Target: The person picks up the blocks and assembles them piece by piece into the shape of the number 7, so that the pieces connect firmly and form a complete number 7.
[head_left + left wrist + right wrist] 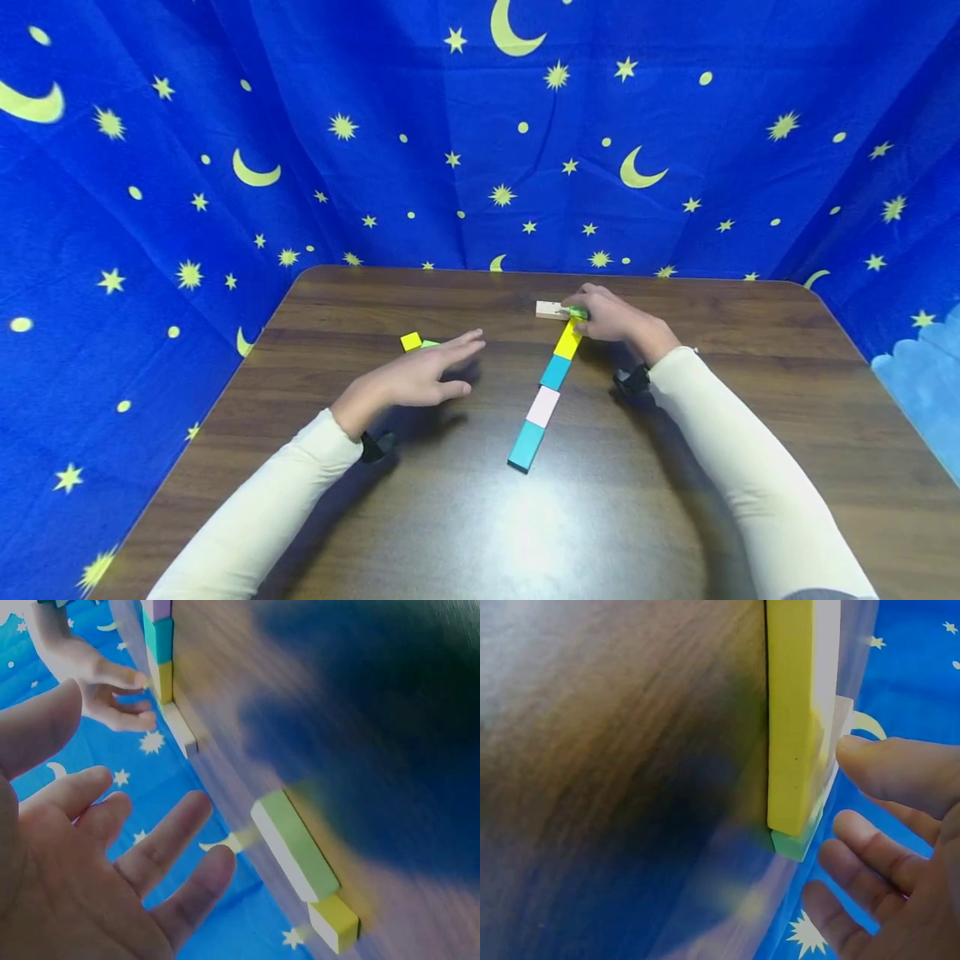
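Note:
A line of blocks runs away from the person: a blue block point(527, 447), a pink block point(543, 407), a second blue block point(555, 372) and a yellow block point(567, 340). Beyond the yellow one lies a green block point(789, 844), with a plain wooden block point(552, 310) extending leftward at that far end. Over the far end is my right hand point(609, 315), its thumb and fingers spread beside the blocks in the right wrist view, with nothing gripped. My left hand point(423, 373) hovers with extended fingers, nearest a light green block point(296, 844) and a small yellow block point(334, 924).
The brown wooden table point(360, 533) ends at a far edge just beyond the plain block. Behind it and along the sides hangs a blue curtain point(420, 183) with yellow moons and stars. Dark bands are worn at both wrists.

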Demonstrator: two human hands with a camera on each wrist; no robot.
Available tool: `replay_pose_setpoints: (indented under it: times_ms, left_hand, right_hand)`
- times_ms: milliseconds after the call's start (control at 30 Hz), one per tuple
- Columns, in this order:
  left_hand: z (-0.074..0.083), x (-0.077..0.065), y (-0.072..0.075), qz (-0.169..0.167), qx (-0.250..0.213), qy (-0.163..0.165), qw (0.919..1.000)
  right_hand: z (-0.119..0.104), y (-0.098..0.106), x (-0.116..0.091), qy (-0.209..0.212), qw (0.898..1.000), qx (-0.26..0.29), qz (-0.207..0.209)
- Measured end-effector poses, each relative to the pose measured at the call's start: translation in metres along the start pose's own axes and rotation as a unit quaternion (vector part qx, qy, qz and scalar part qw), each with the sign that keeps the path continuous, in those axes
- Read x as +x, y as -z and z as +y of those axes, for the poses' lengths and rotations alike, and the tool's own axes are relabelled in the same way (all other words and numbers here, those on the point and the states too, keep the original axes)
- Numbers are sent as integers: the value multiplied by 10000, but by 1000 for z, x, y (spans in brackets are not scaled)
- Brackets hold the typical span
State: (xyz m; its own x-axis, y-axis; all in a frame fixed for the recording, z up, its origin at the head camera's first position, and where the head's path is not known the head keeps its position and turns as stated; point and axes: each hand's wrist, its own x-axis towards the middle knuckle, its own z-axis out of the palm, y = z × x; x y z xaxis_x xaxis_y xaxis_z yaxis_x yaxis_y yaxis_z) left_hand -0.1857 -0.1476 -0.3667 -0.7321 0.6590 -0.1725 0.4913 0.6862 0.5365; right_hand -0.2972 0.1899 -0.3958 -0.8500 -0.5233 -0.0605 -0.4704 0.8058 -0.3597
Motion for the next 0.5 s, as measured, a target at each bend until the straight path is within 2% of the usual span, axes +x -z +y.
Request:
replay_pose_setpoints:
  times_ms: [233, 367, 500]
  left_hand:
    - [-13, 3, 8, 350, 281, 189, 9988]
    - [-23, 5, 12, 776, 641, 282, 9945]
    - [-37, 9, 13, 1281, 911, 215, 9873]
  right_hand:
    - [0, 0, 3, -95, 9996, -141, -231]
    - [-1, 1, 3, -95, 9992, -190, -328]
    - [-2, 1, 4, -60, 9993, -221, -300]
